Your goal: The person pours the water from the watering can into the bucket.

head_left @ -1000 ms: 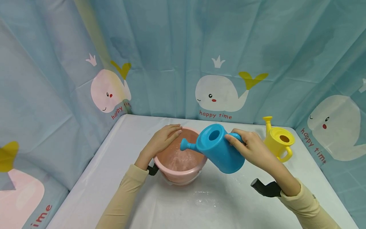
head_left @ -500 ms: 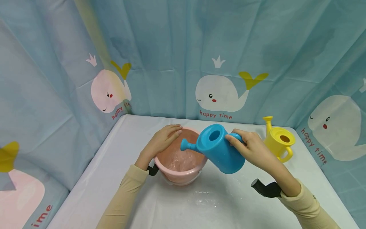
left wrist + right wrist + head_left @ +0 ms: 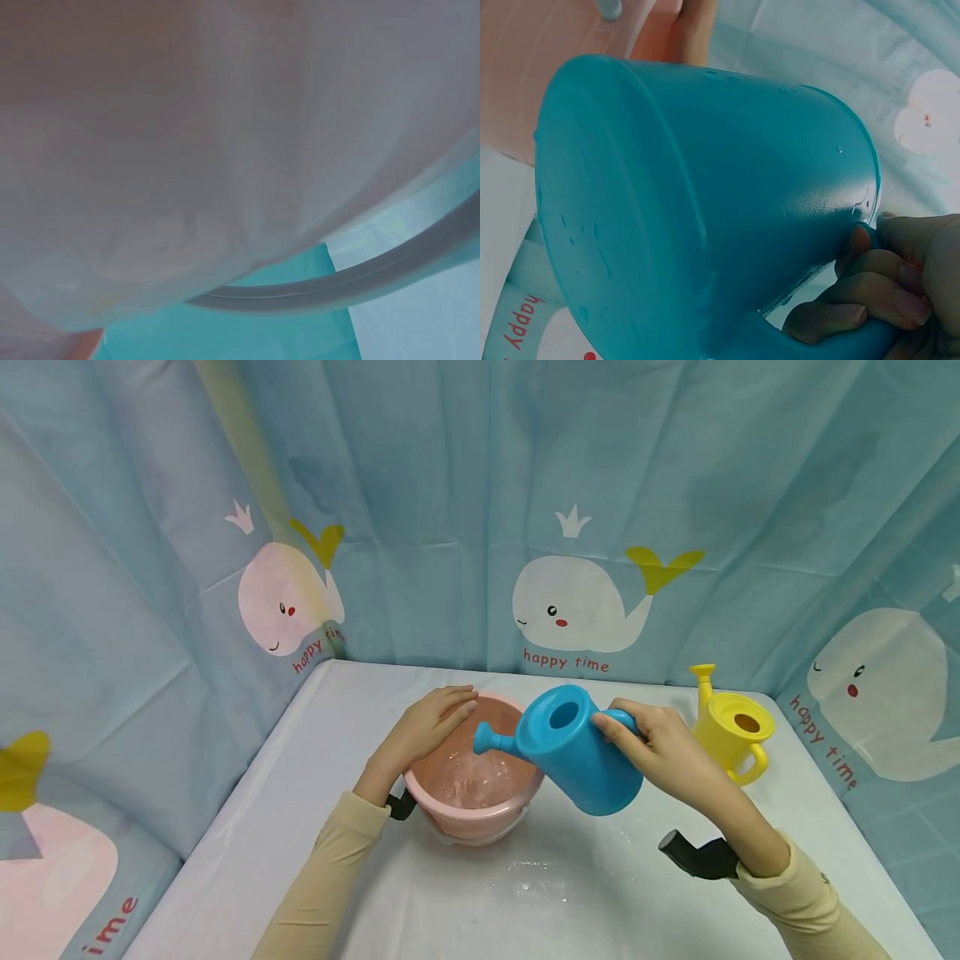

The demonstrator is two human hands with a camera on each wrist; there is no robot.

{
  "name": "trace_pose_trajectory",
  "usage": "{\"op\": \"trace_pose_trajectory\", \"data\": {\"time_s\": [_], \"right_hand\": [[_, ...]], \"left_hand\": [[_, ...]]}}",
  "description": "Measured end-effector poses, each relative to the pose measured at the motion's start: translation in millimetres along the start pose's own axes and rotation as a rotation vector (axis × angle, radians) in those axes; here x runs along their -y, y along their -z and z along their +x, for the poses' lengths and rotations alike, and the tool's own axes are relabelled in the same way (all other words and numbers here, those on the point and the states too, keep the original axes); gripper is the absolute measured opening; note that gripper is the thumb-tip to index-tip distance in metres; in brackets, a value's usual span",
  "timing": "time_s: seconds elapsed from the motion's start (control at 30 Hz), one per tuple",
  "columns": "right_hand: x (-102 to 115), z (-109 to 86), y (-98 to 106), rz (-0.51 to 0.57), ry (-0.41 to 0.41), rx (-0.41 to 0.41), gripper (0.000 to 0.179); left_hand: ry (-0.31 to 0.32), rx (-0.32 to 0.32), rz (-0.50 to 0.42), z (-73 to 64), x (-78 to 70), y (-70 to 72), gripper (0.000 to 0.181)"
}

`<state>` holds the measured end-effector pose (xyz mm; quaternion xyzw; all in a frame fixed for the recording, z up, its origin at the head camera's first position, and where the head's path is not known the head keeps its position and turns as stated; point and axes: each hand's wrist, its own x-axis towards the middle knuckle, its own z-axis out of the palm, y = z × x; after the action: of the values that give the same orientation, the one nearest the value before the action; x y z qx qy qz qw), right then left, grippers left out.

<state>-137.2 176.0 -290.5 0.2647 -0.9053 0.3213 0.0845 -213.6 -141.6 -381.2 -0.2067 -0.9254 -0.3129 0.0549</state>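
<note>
My left hand (image 3: pixel 427 727) holds the far left rim of a pink bucket (image 3: pixel 472 822), fingers along the rim and thumb on its inner side. Rippling water shows inside. The bucket's outer wall (image 3: pixel 247 165) fills most of the left wrist view, with its pale handle (image 3: pixel 285 295) below. My right hand (image 3: pixel 652 743) grips the handle of a blue watering can (image 3: pixel 588 760), tilted with its spout over the bucket. Fingers curl round that handle (image 3: pixel 847 345) in the right wrist view, and drops cling to the can.
A yellow watering can (image 3: pixel 723 739) stands upright at the back right of the white table (image 3: pixel 465 910). Wet patches (image 3: pixel 536 881) lie in front of the bucket. A blue curtain (image 3: pixel 442 527) with whale prints surrounds the back and sides.
The water's ripples and splashes in the bucket have shifted. Both hands, the bucket and the tilted blue can have stayed almost exactly where they were.
</note>
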Motion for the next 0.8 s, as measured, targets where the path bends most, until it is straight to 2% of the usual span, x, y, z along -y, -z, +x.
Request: {"op": "trace_pose_trajectory", "data": {"time_s": [0.8], "right_hand": [[1.3, 0.2, 0.1, -0.013, 0.012, -0.007, 0.021]], "left_hand": [[0.001, -0.003, -0.007, -0.7, 0.4, 0.4, 0.053]]}}
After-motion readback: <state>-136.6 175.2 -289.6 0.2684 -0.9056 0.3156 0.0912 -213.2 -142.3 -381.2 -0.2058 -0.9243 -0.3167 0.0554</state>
